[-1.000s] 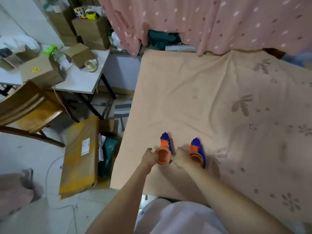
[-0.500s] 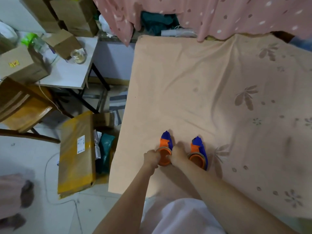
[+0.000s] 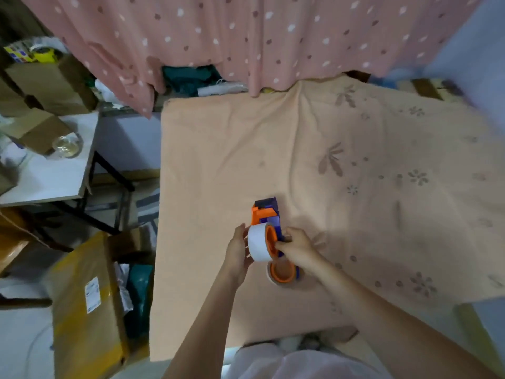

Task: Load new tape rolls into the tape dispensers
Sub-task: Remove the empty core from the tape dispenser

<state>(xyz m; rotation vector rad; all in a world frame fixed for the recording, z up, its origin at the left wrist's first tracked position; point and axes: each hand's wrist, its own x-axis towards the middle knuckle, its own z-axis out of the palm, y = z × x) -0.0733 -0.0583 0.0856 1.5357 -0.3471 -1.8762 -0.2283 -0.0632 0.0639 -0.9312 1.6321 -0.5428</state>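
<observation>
An orange and blue tape dispenser (image 3: 266, 214) is lifted above the peach cloth-covered table (image 3: 355, 187). A pale tape roll (image 3: 257, 242) sits on its orange hub. My left hand (image 3: 237, 250) presses against the roll's left side. My right hand (image 3: 297, 248) grips the dispenser from the right. A second dispenser (image 3: 284, 273) with an orange hub lies on the cloth just below my right hand, partly hidden by it.
A pink dotted curtain (image 3: 246, 36) hangs behind the table. To the left stand a white side table (image 3: 46, 176) with cardboard boxes (image 3: 35, 129) and a glass jar (image 3: 67, 144). A taped yellow parcel (image 3: 87, 305) leans on the floor at the table's left edge.
The left dispenser has been lifted off the cloth and a pale tape roll now sits on its hub between my hands. The camera view has shifted and tilted.
</observation>
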